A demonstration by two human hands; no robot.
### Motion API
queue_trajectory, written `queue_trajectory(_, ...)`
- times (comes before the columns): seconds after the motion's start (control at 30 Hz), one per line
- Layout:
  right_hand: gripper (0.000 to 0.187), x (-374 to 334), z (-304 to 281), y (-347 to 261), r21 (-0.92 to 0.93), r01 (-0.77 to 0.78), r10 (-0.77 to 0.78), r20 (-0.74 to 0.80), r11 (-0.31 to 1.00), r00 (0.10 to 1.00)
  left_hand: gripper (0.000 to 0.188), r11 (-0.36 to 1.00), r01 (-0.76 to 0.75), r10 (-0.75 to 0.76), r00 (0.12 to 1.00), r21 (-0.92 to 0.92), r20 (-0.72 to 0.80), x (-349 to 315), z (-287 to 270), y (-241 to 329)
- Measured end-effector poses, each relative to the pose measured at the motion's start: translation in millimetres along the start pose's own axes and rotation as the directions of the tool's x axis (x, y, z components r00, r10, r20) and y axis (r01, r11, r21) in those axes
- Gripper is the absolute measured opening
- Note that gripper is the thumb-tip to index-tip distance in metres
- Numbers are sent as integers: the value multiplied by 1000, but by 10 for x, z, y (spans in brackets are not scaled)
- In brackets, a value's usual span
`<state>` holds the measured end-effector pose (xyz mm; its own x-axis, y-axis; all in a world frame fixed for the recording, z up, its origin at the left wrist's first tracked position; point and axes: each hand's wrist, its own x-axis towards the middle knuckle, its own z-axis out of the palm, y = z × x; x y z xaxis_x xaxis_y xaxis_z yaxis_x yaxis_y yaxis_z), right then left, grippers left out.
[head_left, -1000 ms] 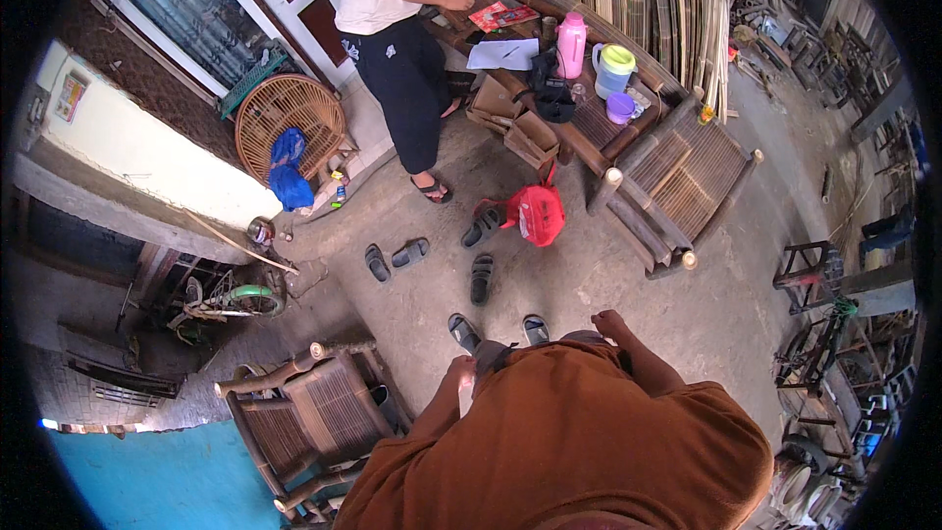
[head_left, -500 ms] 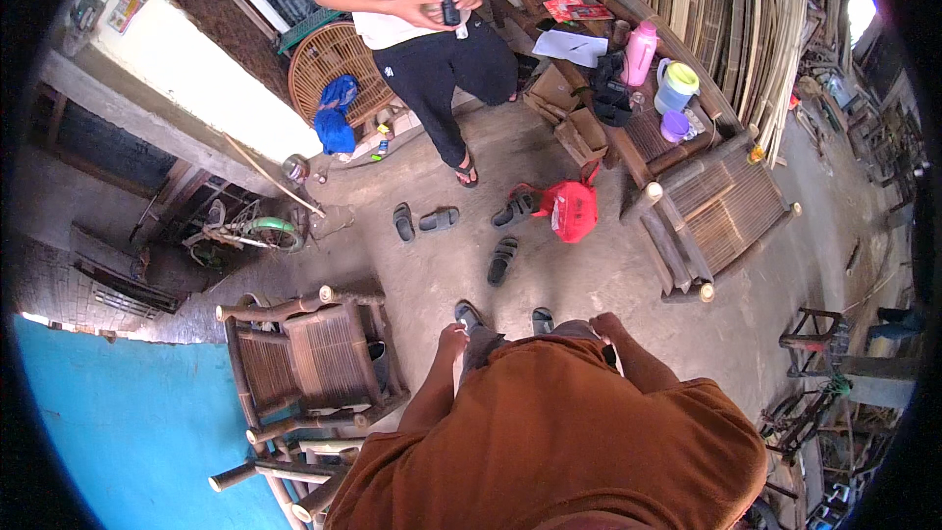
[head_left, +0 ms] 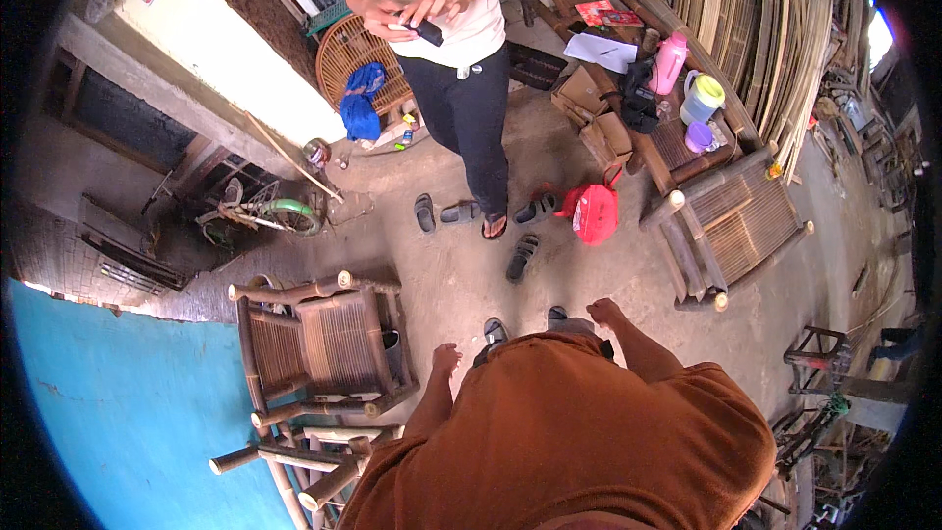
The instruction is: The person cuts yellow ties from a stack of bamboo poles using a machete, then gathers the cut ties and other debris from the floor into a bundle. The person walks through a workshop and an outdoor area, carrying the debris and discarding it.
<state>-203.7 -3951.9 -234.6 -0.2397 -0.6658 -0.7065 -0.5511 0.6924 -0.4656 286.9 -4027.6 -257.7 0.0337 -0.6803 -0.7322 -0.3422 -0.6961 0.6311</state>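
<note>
Hands hang free at the sides; the left hand (head_left: pixel 446 358) is loosely open with nothing in it, just beside the bamboo chair (head_left: pixel 319 344); the right hand (head_left: pixel 605 312) looks half curled and empty. Loose sandals (head_left: pixel 521 257) lie on the floor near the feet; I judge a step forward could catch them and cause a stumble.

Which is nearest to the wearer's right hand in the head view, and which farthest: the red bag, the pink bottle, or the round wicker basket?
From the right hand:
1. Red bag, on the floor just ahead of the hand, beside the bamboo bench.
2. Pink bottle, up on the bench, ahead and a little to the right.
3. Round wicker basket, far ahead to the left, by the wall, with a blue cloth on it.
</note>
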Motion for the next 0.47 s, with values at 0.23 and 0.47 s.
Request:
queue_trajectory(0.23, 45, -17, 286, 37, -227, 300, -291, 73, 927, 954, 36, 990, 77, -61, 989, -118, 132, 135, -15, 64)
queue_trajectory(0.47, 45, 352, 334, 441, -352, 197, -211, -4, 915, 977, 36, 986, 91, -67, 982, -138, 174, 277, -28, 141)
